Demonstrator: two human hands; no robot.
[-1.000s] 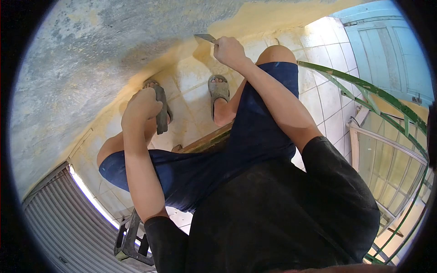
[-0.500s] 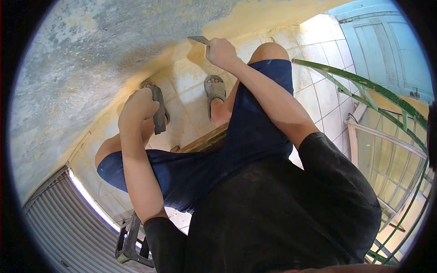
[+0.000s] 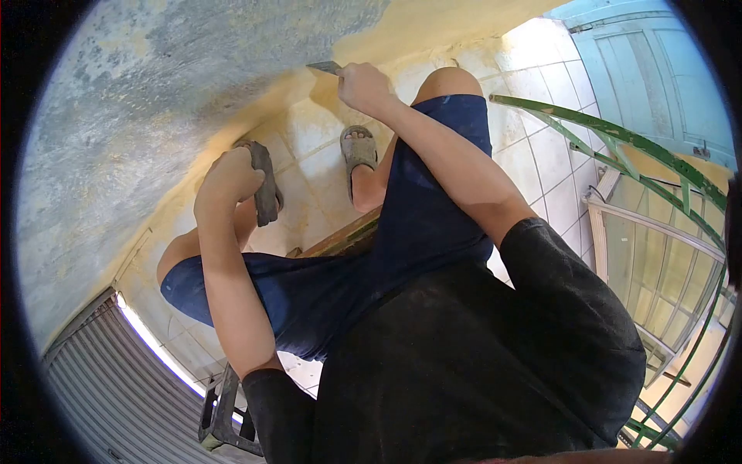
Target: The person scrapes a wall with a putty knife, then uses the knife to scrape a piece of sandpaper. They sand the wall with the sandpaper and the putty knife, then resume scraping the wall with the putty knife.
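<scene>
My right hand (image 3: 365, 87) is closed around a putty knife (image 3: 324, 67), its grey blade pointing left against the lower part of the wall (image 3: 193, 85). The wall is rough and patchy grey-blue, with yellow along its foot. Lower and to the left, my left hand (image 3: 230, 182) has its fingers wrapped on a long dark grey slab (image 3: 266, 185), seen nearly edge-on; its exact kind cannot be made out. The slab hangs above my left foot and partly hides it. My right foot wears a dusty sandal (image 3: 359, 151) on the tiles between the hands.
I sit low, knees apart, over a wooden piece (image 3: 340, 237). Dusty tile floor (image 3: 541, 166) lies around. Green metal bars (image 3: 610, 131) and a glazed frame (image 3: 657, 247) stand right, a blue door (image 3: 657, 77) behind. Left are a corrugated shutter (image 3: 116, 379) and dark stool (image 3: 224, 414).
My right hand and the putty knife have shifted slightly left along the wall. The whole view has moved a little; my left hand keeps its grip on the slab.
</scene>
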